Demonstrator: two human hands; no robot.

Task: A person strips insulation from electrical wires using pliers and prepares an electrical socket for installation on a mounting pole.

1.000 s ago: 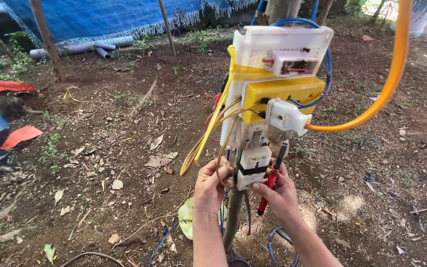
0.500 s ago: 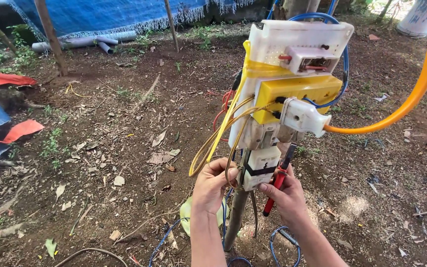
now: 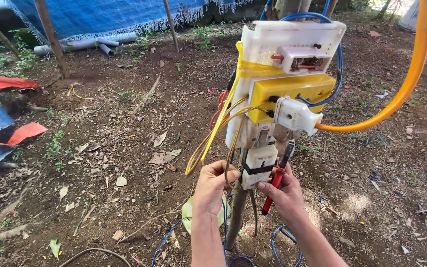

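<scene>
Head view: a white perforated plastic board (image 3: 273, 54) is fixed to a thin grey upright pole (image 3: 236, 212) in the right centre of the frame, standing on bare brown soil strewn with dry leaves (image 3: 124, 163). On the board's upper part sits a small white switch box with red parts (image 3: 300, 57). Below it is a yellow rectangular plastic socket box (image 3: 292, 94), and a white plug (image 3: 295, 116) is pushed into the box's lower edge. A thick orange hose-like cable (image 3: 401, 94) runs from the plug towards the upper right corner. A thin blue cable (image 3: 317, 20) loops behind the board's top.

At the board's lower end hangs a small white plastic block with a black band (image 3: 258, 165). The left hand (image 3: 213, 185) is at the lower centre, its fingers curled closed around thin yellow wires (image 3: 213, 138) just left of that block. The right hand (image 3: 285, 193) is just right of it, its fingers closed on a red-handled screwdriver with a dark shaft (image 3: 276, 180), with the thumb pressed against the block's lower edge. The screwdriver slants upward beside the block.

In the upper left of the frame a blue tarpaulin (image 3: 100, 15) hangs behind wooden stakes (image 3: 50, 37), with grey plastic pipes (image 3: 80, 45) lying at its foot. Red and blue sheeting (image 3: 6, 128) lies at the left edge.
</scene>
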